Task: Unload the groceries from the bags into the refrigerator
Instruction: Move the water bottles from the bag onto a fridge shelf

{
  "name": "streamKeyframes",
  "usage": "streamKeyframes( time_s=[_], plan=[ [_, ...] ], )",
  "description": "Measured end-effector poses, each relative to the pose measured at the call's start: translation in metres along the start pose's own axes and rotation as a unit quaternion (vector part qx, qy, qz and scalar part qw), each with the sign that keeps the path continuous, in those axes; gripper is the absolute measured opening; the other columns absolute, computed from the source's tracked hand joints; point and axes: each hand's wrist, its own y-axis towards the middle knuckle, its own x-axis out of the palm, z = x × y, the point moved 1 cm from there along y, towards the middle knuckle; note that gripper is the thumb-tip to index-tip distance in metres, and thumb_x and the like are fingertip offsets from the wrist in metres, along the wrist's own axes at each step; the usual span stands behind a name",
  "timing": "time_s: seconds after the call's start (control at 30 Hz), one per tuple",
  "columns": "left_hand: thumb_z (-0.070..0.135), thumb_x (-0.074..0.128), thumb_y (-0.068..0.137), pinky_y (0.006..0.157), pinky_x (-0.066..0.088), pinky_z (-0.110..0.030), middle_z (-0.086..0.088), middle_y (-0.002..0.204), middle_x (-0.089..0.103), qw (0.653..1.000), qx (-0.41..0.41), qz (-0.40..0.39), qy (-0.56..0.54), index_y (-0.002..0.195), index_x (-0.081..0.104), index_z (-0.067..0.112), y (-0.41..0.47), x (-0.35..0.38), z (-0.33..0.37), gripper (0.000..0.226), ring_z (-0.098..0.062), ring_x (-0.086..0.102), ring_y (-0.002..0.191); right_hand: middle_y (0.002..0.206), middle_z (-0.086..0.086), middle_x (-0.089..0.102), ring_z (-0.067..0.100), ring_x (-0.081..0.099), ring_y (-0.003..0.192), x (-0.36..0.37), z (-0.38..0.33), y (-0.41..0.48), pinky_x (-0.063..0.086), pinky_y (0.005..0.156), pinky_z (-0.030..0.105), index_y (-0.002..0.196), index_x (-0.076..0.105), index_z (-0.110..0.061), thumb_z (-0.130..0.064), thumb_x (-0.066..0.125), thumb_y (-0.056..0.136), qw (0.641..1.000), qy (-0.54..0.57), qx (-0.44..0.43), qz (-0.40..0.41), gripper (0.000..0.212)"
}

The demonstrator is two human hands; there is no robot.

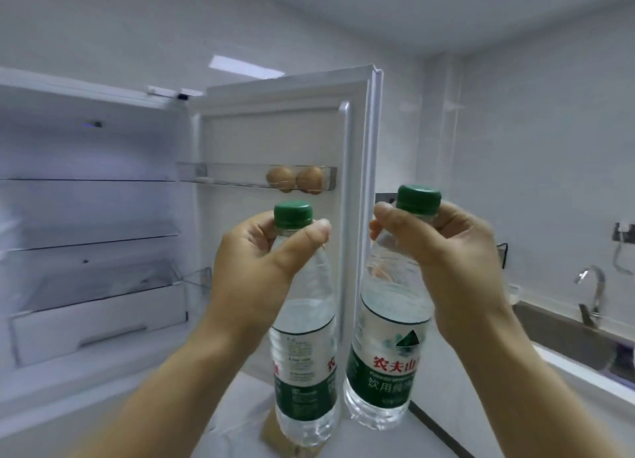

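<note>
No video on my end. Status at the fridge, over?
Left hand grips left bottle at neck, right hand grips right bottle. Fridge door open, two eggs in top rack. Path clear.

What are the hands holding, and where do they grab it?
The left hand holds the left bottle and the right hand the right bottle, each by its neck.

On the right bottle, the green label reads 农夫山 in red, with 饮用 in white beneath.

A home kitchen: open refrigerator, sink with faucet.
</note>
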Motion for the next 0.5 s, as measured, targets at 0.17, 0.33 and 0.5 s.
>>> streamKeyframes(
  time_s=[0.17,0.33,0.5],
  plan=[
    [0.035,0.072,0.071,0.077,0.052,-0.031,-0.011,0.082,0.07,0.996,-0.011,0.063,0.069,0.081,0.071,0.01,-0.014,-0.039,0.002,0.027,-0.016,0.063,0.076,0.073,0.003,0.072,0.012,0.067,0.073,0.039,0.022,0.001,0.053,0.067,0.017,0.071,0.071,-0.018,-0.024,0.073,0.074,0.997,0.047,0.011,-0.063,0.006],
    [0.04,0.075,0.068,0.088,0.053,-0.047,-0.012,0.086,0.071,0.982,-0.016,0.138,0.128,0.083,0.073,0.011,-0.022,-0.087,0.007,0.033,-0.032,0.065,0.086,0.075,0.006,0.072,0.022,0.069,0.08,0.089,0.034,-0.001,0.055,0.069,0.021,0.07,0.072,-0.02,-0.019,0.074,0.077,0.991,0.086,0.021,-0.103,0.008],
    [0.038,0.076,0.068,0.093,0.052,-0.049,-0.008,0.086,0.073,0.971,-0.011,0.184,0.151,0.082,0.074,0.014,-0.025,-0.138,0.018,0.028,-0.028,0.067,0.089,0.075,0.007,0.072,0.027,0.069,0.082,0.143,0.034,-0.004,0.057,0.076,0.031,0.069,0.072,-0.019,-0.02,0.074,0.077,0.986,0.112,0.027,-0.124,0.008]
  ],
)
